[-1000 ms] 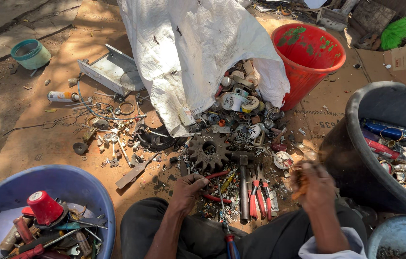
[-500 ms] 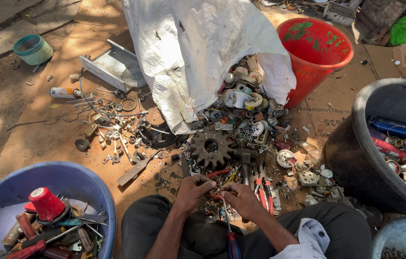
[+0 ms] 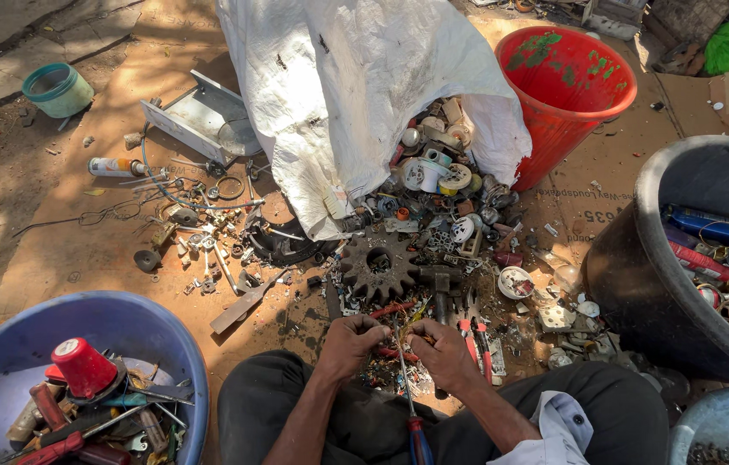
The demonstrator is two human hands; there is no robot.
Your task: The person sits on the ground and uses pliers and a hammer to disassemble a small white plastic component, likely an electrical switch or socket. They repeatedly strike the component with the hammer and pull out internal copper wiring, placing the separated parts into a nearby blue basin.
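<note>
- Screwdriver (image 3: pixel 417 435): lying at lap, between the knees.
- Left hand (image 3: pixel 349 343), right hand (image 3: pixel 443 351): fingers pinched together on red wires (image 3: pixel 390 308) over scrap; likely light, limp, best gripped mid-length.
- Gear (image 3: pixel 379 263): beyond, probably heavy.
- White sack (image 3: pixel 356 77): farthest.

Flattened cardboard (image 3: pixel 623 185) on dirt — scrap heap (image 3: pixel 433 241), red bucket (image 3: pixel 567 95).

Tangled wire scraps (image 3: pixel 392 343) between knees
</note>
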